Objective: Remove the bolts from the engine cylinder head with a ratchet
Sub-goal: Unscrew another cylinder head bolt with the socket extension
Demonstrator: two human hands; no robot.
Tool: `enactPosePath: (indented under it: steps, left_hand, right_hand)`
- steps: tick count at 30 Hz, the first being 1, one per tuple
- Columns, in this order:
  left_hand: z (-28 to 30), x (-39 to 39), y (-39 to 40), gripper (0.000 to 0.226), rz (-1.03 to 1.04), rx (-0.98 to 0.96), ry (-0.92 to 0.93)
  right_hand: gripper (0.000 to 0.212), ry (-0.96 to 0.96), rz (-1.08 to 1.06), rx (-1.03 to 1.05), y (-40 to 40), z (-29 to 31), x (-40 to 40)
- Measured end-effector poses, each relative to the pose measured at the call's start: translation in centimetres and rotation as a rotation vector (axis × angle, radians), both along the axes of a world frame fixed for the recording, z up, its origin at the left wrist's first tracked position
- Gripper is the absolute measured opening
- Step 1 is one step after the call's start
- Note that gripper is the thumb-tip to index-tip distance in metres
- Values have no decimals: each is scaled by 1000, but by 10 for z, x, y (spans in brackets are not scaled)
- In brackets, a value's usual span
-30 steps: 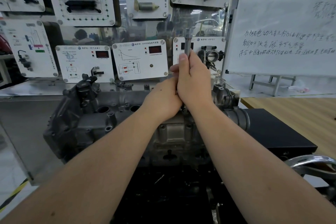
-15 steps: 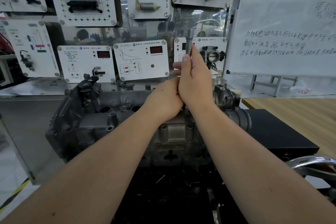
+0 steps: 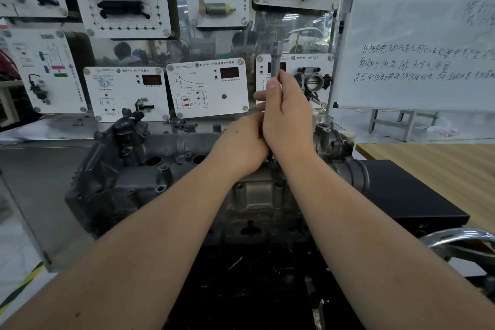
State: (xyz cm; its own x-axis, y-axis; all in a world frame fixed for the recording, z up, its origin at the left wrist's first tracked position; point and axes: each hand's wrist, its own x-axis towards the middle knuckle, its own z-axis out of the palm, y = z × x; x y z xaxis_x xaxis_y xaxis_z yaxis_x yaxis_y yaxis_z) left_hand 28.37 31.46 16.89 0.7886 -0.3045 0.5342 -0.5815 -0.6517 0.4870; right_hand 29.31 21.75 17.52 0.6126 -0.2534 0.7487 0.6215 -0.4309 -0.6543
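A grey cast engine cylinder head (image 3: 150, 177) sits on a black stand in front of me. My right hand (image 3: 288, 118) grips an upright metal ratchet extension bar (image 3: 275, 61), whose top end sticks up above my thumb. Its lower end reaches down to the cylinder head just below my hands. My left hand (image 3: 241, 144) is curled against the right hand, low on the tool; what its fingers hold is hidden. No bolt can be made out under the hands.
White training panels (image 3: 207, 87) with gauges line the wall behind the engine. A whiteboard (image 3: 417, 35) stands at the right above a wooden table (image 3: 439, 166). A throttle body (image 3: 312, 82) hangs near my right hand. A chrome handle (image 3: 460, 238) juts in at lower right.
My right hand has lifted slightly along the bar, so a bit more of the tool shows above the thumb. The left hand stays put.
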Motion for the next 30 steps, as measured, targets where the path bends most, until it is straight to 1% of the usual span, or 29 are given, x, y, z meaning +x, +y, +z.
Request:
enactPosePath:
  steps: [2,3,6,8,11,16,19,24,30]
  left_hand:
    - [-1,2,0,25,29,0,-14]
    - [-2,3,0,22,46,-4,-16]
    - [-4,6,1,22,88,-12,-10]
    - [-4,6,0,28,98,20,-15]
    - [-3,5,-2,32,95,51,-26]
    - [-4,8,-3,30,102,139,18]
    - [-4,9,-4,30,95,156,53]
    - [-4,11,-4,28,116,191,100]
    - [-4,17,-6,31,92,238,133]
  right_hand:
    - [22,-32,-29,-54,0,0,-1]
    - [24,-38,-49,-82,0,-1,-1]
    - [31,1,-98,-141,0,-1,1]
    - [36,61,-128,-157,-1,-1,3]
    - [41,114,-124,-99,-3,1,4]
    - [35,111,-76,-65,-1,1,1]
    - [33,85,-57,-4,-1,1,0]
    - [29,-20,-65,109,-3,1,-4]
    - [26,-18,-59,117,-3,1,-4]
